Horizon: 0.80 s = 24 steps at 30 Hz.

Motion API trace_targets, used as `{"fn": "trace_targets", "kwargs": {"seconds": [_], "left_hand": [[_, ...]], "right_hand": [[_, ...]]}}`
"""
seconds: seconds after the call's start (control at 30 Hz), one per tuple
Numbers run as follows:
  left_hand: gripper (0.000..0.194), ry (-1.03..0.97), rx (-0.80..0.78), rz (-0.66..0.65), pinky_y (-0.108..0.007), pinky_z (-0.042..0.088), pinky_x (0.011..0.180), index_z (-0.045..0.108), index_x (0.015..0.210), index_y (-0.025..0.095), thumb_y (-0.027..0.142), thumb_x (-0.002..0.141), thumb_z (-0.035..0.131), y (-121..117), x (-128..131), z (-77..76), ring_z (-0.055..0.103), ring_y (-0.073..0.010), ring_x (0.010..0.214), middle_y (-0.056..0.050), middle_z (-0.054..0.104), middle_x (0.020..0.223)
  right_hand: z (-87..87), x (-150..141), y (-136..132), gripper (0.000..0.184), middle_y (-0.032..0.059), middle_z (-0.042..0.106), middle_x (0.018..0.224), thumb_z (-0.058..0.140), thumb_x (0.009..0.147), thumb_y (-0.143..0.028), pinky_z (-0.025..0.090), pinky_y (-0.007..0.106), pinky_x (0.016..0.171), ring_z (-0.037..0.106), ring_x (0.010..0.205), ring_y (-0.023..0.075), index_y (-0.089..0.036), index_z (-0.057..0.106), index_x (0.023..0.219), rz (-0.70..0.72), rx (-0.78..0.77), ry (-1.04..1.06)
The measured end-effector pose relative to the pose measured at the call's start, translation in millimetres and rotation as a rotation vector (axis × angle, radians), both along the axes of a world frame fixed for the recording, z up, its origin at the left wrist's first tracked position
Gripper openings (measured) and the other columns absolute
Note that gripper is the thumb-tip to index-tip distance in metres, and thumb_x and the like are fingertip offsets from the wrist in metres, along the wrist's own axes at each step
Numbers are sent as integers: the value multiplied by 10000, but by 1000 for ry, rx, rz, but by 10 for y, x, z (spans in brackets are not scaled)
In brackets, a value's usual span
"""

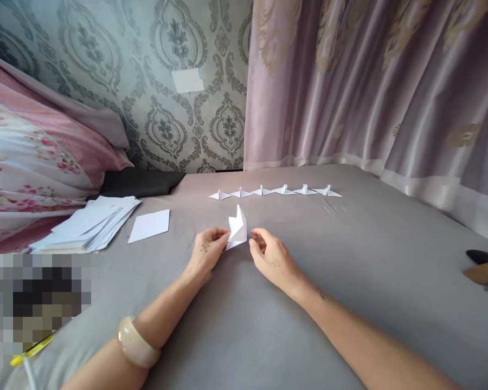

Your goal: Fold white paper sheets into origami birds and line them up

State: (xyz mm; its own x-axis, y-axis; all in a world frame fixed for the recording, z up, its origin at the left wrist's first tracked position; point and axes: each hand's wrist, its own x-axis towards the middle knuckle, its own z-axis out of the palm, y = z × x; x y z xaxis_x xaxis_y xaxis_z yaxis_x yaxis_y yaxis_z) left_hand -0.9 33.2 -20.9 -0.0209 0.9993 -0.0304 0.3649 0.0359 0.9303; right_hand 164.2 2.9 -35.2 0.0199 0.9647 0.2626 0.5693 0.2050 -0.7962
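Observation:
Between my hands is a folded piece of white paper (238, 228), raised a little above the grey sheet, with a pointed flap standing up. My left hand (208, 246) pinches its left edge between thumb and fingers. Close to the paper's right edge, my right hand (270, 253) has its fingers curled, with a gap between thumb and fingertips and nothing visible in them. A small gap separates it from the paper. Behind stands a row of several small folded paper figures (284, 189), their spread sides nearly touching. A pale bangle (137, 342) sits on my left forearm.
A stack of white paper sheets (85, 225) lies at the left, with one single white sheet (149, 225) beside it. Behind them is a dark folded cloth (140, 182). Dark and brown items (486, 273) lie at the right edge. A curtain (309, 97) hangs behind the grey surface.

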Motion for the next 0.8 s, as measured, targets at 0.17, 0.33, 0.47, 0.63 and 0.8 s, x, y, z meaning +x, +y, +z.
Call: {"fn": "trace_targets", "kwargs": {"seconds": [0.17,0.33,0.47,0.63,0.8], "left_hand": [[180,-171,139,70,-229,417,570,647,781,151,255,664,557,-240,67,183,503,-118,570,17,563,606],[115,-183,191,119,-225,436,590,609,776,170,221,692,548,-344,72,220,503,-113,587,31,555,617],[177,-206,235,71,-230,465,643,610,867,175,198,693,583,-425,123,208,578,-138,715,1,649,792],[184,-215,249,-6,-247,475,670,623,884,172,288,742,638,-487,189,165,590,-153,733,-8,660,791],[215,-273,255,-47,-267,472,671,619,815,170,332,705,707,-460,200,135,578,-161,710,-7,654,749]], "right_hand": [[227,0,-112,325,95,675,1012,548,845,-428,549,320,717,676,827,183,-165,571,1035,38,-143,387],[303,-140,-302,282,58,634,998,645,742,-298,539,302,645,634,762,157,-205,513,973,80,23,304],[294,-220,-380,249,41,610,902,626,758,-275,517,294,609,596,695,144,-207,484,951,22,122,227],[276,-204,-367,126,26,590,892,560,818,-237,491,263,588,577,666,122,-210,491,920,7,218,209],[235,-170,-322,83,18,586,849,483,848,-141,475,251,596,566,631,108,-213,511,880,-33,405,92]]}}
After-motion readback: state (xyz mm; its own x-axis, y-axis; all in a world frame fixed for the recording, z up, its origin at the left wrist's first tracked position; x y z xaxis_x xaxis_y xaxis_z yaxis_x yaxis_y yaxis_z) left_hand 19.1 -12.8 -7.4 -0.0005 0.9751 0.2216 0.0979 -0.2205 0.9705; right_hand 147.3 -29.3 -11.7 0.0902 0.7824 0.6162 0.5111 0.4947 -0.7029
